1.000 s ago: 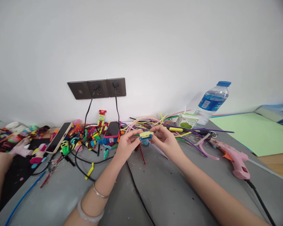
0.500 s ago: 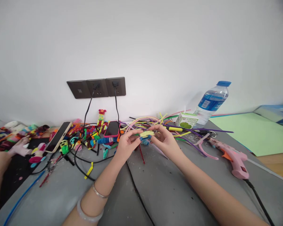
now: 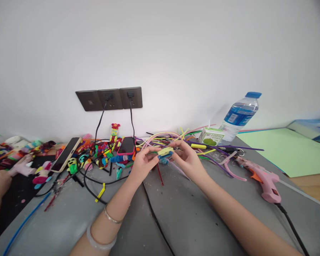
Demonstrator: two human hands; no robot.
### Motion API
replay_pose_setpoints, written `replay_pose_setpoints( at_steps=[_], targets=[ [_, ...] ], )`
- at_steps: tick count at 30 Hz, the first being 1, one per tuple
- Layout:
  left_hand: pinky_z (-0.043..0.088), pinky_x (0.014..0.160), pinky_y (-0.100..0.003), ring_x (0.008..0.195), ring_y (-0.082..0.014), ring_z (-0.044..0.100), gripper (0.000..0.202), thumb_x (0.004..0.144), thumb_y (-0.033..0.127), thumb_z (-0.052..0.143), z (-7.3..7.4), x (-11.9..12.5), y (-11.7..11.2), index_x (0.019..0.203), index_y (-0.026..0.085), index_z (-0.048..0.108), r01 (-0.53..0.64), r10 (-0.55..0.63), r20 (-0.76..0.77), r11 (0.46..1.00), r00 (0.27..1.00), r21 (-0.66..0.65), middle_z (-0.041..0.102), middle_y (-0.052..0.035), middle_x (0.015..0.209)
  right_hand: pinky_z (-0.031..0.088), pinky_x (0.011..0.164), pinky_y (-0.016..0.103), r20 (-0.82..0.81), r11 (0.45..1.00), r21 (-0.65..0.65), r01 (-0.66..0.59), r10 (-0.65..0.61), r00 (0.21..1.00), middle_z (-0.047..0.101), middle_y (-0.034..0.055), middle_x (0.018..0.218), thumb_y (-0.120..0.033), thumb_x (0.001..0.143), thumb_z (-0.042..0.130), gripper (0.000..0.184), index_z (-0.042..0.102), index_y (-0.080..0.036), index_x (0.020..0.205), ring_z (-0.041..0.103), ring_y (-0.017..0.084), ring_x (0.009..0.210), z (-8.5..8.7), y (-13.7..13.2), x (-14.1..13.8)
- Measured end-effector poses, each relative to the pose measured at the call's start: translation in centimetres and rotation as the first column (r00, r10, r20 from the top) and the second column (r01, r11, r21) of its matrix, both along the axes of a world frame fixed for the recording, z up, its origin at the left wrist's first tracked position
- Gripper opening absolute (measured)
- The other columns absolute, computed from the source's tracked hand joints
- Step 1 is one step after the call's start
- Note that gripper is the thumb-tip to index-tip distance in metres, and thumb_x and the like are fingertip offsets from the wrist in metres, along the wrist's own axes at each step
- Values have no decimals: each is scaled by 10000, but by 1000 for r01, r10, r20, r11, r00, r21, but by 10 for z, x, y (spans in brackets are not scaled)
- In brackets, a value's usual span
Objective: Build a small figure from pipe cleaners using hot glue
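Observation:
A small pale yellow piece of bent pipe cleaner (image 3: pixel 165 152) is held up above the table in the middle of the view. My left hand (image 3: pixel 144 161) pinches its left end between thumb and fingers. At its right end, my right hand (image 3: pixel 185 156) grips it the same way. Blue shows at both thumb tips, against the piece. Behind and below my hands lies a heap of long pipe cleaners (image 3: pixel 162 137) in pink, yellow, purple and green. A dark red pipe cleaner (image 3: pixel 160 175) lies on the table just beneath.
On the right lies a pink glue gun (image 3: pixel 264 179), near a water bottle (image 3: pixel 238 115) and a small drink carton (image 3: pixel 211 136). Phones (image 3: pixel 126 145), black cables (image 3: pixel 156 217) and small fuzzy figures (image 3: pixel 72 166) crowd the left. Another person's hand (image 3: pixel 0 183) is at the far left edge.
The yellow piece has tilted slightly between my fingers, and my fingertips have shifted a little on it. Both hands keep their hold. Little else differs.

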State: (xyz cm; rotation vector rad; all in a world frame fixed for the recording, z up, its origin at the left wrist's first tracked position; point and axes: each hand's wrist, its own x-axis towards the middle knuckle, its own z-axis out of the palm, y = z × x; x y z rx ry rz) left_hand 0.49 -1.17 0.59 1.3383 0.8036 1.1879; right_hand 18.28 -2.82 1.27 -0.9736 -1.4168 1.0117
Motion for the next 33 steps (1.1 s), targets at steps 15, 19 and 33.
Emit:
replay_pose_setpoints(
  at_steps=[15, 19, 33],
  targets=[
    [540, 829, -322, 917, -204, 680, 257, 734, 274, 746, 1, -1, 1, 963, 166, 704, 5, -4, 15, 1000, 1000, -23, 718, -89, 1046, 589, 614, 285, -72, 999, -24, 33, -35, 997, 580, 40, 969, -412, 797, 677, 254, 569, -222, 925, 610, 141, 730, 3, 3, 1],
    [537, 822, -309, 910, -194, 675, 259, 733, 267, 744, 2, -1, 0, 968, 166, 700, 5, -4, 16, 1000, 1000, -27, 712, -87, 1059, 590, 621, 290, -89, 1000, 2, 27, -27, 996, 580, 37, 967, -408, 815, 665, 230, 580, -228, 930, 620, 149, 749, 2, 3, 0],
    [532, 818, -313, 903, -199, 682, 290, 710, 249, 761, -2, -1, 3, 972, 159, 677, 26, -26, 47, 1000, 999, 2, 696, -110, 1099, 523, 556, 271, -140, 994, -107, 3, -18, 990, 609, 41, 970, -401, 781, 690, 248, 621, -224, 941, 590, 146, 722, 7, 4, 3]
  ],
)
